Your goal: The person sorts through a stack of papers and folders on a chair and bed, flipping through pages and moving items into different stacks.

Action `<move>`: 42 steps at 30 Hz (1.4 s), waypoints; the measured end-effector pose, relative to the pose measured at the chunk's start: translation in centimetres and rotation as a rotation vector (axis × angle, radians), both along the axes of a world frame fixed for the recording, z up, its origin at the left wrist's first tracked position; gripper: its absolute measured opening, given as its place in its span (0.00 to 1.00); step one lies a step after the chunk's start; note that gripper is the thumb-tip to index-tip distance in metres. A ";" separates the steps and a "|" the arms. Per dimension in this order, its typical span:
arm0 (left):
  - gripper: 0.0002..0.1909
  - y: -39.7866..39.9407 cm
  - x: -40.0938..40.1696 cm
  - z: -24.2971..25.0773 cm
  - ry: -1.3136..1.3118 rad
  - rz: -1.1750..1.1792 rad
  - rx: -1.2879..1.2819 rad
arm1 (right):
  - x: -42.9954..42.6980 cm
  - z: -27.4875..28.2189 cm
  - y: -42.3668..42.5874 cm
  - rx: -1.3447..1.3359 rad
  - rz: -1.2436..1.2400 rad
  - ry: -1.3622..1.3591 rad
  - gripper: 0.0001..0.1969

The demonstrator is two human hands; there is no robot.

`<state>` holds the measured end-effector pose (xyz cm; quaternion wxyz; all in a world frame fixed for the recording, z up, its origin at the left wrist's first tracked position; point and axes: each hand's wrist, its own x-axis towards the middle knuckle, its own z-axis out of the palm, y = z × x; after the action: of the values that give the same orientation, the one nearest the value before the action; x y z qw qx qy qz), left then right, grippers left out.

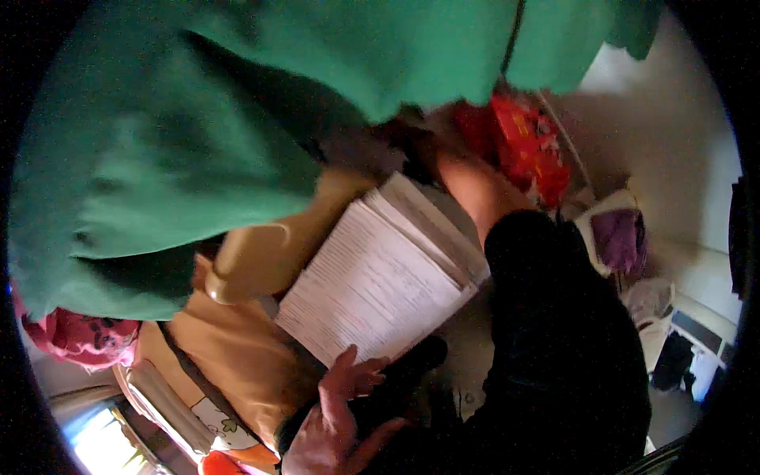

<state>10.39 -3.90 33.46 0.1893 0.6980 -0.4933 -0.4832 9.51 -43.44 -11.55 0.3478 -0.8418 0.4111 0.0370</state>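
Note:
A thick stack of printed papers (368,285) lies at a slant in the middle of the view. My left hand (338,404) is at its lower edge, fingers spread, nothing seen in its grasp; whether the fingertips touch the sheets is unclear. From a black sleeve at the right, my bare right forearm (472,187) reaches up past the stack, and the hand fades into shadow under a large green cloth (237,148). What it holds cannot be made out. Left of the papers, a shiny tan rounded object (249,261) lies by orange-brown fabric (237,344).
A red printed bag or packet (528,148) lies beyond my right forearm. Purple cloth (620,237) hangs at the right. Pink printed fabric (86,335) and a bright window or screen (107,439) show at the left. Much is blurred.

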 end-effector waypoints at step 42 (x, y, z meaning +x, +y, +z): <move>0.23 8.4 -0.1 -6.9 -0.233 -0.508 -0.518 | 12.6 71.1 -12.3 -1.425 0.318 0.337 0.16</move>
<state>10.33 4.52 26.57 0.1764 0.5329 -0.7746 -0.2914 22.09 -55.69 59.55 -0.3588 -0.8955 0.2566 -0.0601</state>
